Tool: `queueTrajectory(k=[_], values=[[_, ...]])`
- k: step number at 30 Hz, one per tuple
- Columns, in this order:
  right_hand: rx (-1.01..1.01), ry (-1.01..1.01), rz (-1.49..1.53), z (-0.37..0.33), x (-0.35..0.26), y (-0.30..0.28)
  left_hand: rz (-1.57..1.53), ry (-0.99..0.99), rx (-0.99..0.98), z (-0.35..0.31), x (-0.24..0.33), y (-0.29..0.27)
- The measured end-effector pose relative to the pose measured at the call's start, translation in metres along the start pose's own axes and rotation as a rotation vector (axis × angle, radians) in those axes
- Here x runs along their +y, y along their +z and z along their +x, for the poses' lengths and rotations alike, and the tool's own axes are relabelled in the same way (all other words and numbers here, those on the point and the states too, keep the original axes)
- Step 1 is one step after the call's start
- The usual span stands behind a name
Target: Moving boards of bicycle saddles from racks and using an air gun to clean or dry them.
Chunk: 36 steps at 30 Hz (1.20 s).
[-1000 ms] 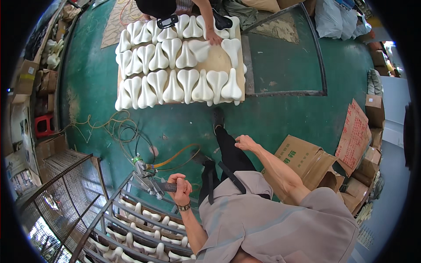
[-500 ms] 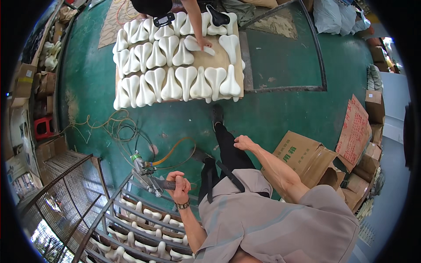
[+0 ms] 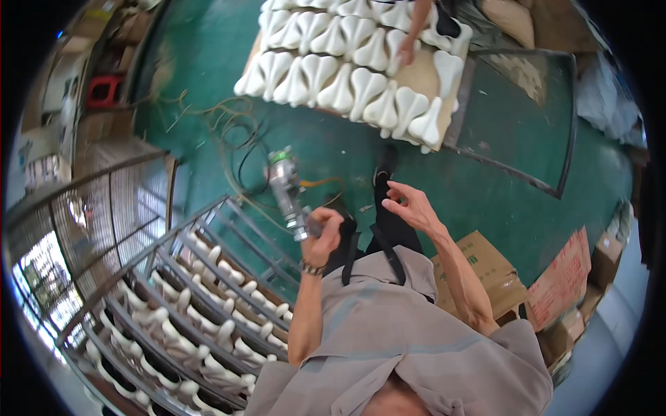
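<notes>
My left hand (image 3: 323, 237), with a bracelet at the wrist, is wrapped round the dark handle of a metal spray gun (image 3: 283, 186). The gun has a green-tipped end pointing away from me, and an orange hose (image 3: 320, 183) runs from it. To the right, my right hand (image 3: 412, 206) is held out in front of my legs, fingers apart and nothing in it. Beyond both hands, white bicycle saddle pads (image 3: 368, 90) stand in tight rows on a board (image 3: 420, 73). A co-worker's hand (image 3: 405, 51) reaches down among them.
A metal rack (image 3: 182, 239) to my left holds more white saddle pads on tiers. Thin hoses (image 3: 239, 139) lie coiled on the green floor. Cardboard boxes (image 3: 479, 267) stand at my right; a dark metal frame (image 3: 510, 170) lies beyond. A red stool (image 3: 104, 91) is at far left.
My view has turned, shifting the board toward the upper right. The spray gun has swung more upright in my left hand. My right hand has opened from a loose curl.
</notes>
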State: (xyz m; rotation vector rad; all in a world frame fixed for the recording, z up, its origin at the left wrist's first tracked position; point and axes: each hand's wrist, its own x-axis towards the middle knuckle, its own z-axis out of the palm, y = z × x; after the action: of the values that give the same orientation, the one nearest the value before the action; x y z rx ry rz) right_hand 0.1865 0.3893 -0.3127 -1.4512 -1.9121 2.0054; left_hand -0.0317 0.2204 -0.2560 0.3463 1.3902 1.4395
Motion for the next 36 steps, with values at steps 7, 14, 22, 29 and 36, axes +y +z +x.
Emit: queueTrajectory(k=[7,14,22,29,36], values=[[0.007,-0.750,-0.340,-0.055,-0.175,0.056,-0.472,0.053,-0.019,-0.009,-0.031,0.035],[0.197,-0.949,-0.353,-0.102,-0.211,0.123,-0.295,0.268,-0.103,-0.042,-0.018,0.007],[0.304,-0.802,-0.119,-0.146,-0.233,0.172,0.393,0.703,-0.208,-0.086,0.068,-0.038],[0.232,-0.692,-0.092,-0.184,-0.256,0.207,0.479,0.914,0.200,-0.122,0.090,-0.120],[0.309,-0.775,0.093,-0.187,-0.298,0.230,0.413,0.436,-0.311,-0.099,0.038,-0.089]])
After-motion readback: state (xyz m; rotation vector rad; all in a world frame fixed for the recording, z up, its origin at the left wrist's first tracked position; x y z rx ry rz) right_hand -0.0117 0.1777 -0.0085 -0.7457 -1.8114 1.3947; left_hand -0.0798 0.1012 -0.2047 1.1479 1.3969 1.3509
